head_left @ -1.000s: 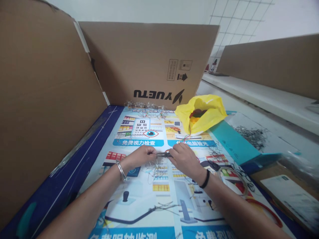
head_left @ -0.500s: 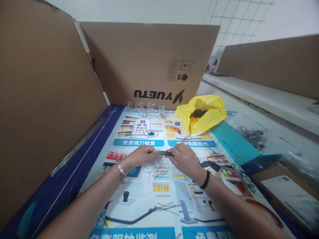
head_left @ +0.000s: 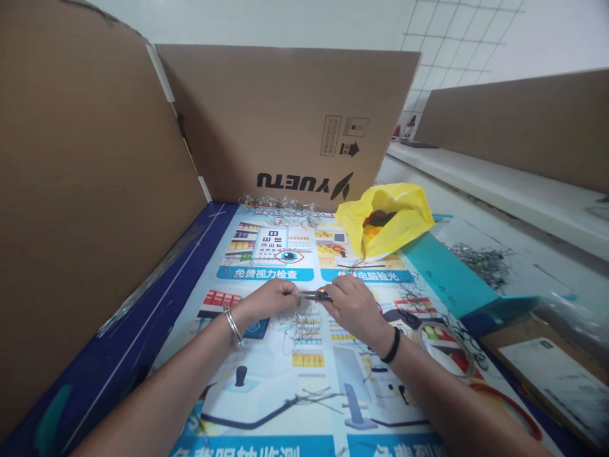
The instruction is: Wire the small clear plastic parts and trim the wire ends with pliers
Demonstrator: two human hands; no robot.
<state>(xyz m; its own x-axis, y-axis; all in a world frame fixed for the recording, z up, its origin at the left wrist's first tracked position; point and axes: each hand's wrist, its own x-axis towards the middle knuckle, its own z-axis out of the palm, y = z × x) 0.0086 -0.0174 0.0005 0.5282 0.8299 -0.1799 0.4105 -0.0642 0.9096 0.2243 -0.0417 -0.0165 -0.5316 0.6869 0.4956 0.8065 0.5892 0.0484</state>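
Observation:
My right hand (head_left: 354, 306) is closed around a pair of dark needle-nose pliers (head_left: 316, 296), whose slim jaws point left toward my left fingertips. Thumb and forefinger pinched, my left hand (head_left: 276, 296) holds a thin wire (head_left: 299, 312); fine strands hang below it, too small to follow. The plier tips are at or very near those fingertips; whether they grip the wire I cannot tell. Under both hands a tangle of thin wires (head_left: 304, 330) lies on the printed poster (head_left: 266, 374). A reddish strand shows beside my right hand.
An open yellow bag (head_left: 404, 222) of coloured coils stands behind my right hand. Wire scraps (head_left: 280, 203) line the cardboard wall (head_left: 285, 114). To the right are a clear ring (head_left: 469, 355), a red ring (head_left: 516, 406), a teal box (head_left: 457, 279) and dark wire pieces (head_left: 483, 263).
Both hands stay nearly in place. The pliers have turned slightly in my right hand, and the strands under my left fingers have shifted a little.

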